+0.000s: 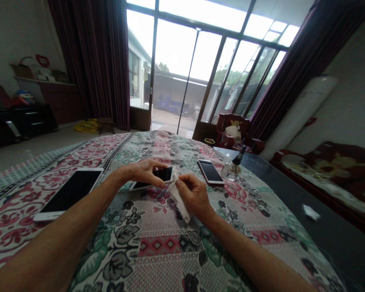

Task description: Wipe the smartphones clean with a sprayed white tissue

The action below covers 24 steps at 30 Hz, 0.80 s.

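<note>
My left hand (144,172) grips a phone (164,173) by its sides, thumb near and fingers far, with its dark screen facing up. Part of the phone is hidden under that hand. Pinched in my right hand (196,194) is a white cloth or tissue (180,202), touching the phone's right end and hanging down toward the table. To the right of my hands a white-framed phone (211,171) lies screen up. A larger white tablet (71,190) with a black screen lies on the left, partly behind my left forearm.
A patterned tablecloth (158,247) covers the round table. A clear glass jar (231,171) stands right of the white-framed phone, with a dark-handled object (239,155) at it. Beyond are a wooden armchair (232,132), a bench (331,170) and glass doors (182,73).
</note>
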{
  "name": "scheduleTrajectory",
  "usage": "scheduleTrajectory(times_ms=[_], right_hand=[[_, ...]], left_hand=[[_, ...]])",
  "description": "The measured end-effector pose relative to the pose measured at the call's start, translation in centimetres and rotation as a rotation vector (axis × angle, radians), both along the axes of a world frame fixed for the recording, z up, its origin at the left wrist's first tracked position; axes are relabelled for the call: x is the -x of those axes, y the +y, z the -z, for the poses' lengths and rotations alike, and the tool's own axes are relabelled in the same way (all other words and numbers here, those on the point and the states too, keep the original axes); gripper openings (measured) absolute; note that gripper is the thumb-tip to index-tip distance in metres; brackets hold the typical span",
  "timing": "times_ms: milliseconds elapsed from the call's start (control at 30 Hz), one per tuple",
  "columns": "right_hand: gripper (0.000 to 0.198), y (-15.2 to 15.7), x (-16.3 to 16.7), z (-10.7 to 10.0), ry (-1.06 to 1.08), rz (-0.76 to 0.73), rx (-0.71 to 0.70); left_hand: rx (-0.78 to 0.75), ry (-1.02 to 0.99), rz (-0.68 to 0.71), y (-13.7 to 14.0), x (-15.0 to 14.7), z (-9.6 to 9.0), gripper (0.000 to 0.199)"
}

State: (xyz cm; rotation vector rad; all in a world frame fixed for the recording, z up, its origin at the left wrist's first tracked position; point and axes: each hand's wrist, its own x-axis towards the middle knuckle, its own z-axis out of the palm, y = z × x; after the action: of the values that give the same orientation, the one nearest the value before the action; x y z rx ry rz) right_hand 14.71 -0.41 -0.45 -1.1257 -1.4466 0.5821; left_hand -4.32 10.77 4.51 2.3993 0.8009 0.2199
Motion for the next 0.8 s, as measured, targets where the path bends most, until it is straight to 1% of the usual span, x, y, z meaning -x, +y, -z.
scheduleTrajectory(times_ms=[167,300,367,467,567,700,800], right_hand=[[0.015,0.9,-1.0,0.4,0.012,0.042,0.002],[0.015,1.4,-1.3,0.6,0.008,0.100,0.006],[0.015,1.1,-0.9,0.5,0.004,0.101,0.002],[0.015,0.5,-0.1,0.3,0.003,0.060,-0.001],[0.015,0.2,0.2,0.3,0.005,0.036,0.004],[0.014,0.9,-0.6,0.5,-0.007,0.064,0.000],[0.015,1.6,-1.2,0.8,0.001,0.103,0.012]], left_hand=[[-0.038,0.015,0.049,-0.5,-0.6,-0.1,0.065],[-0.019,-0.003,0.093,-0.6,-0.9,0.0,0.060],[-0.007,-0.008,0.087,-0.5,-0.7,0.0,0.060],[0.017,0.002,0.044,-0.2,-0.2,0.0,0.066],[0.007,0.025,0.002,-0.1,0.1,-0.1,0.070],[-0.053,0.042,0.037,-0.3,-0.5,0.0,0.069],[-0.058,0.033,0.069,-0.5,-1.0,0.1,0.067]])
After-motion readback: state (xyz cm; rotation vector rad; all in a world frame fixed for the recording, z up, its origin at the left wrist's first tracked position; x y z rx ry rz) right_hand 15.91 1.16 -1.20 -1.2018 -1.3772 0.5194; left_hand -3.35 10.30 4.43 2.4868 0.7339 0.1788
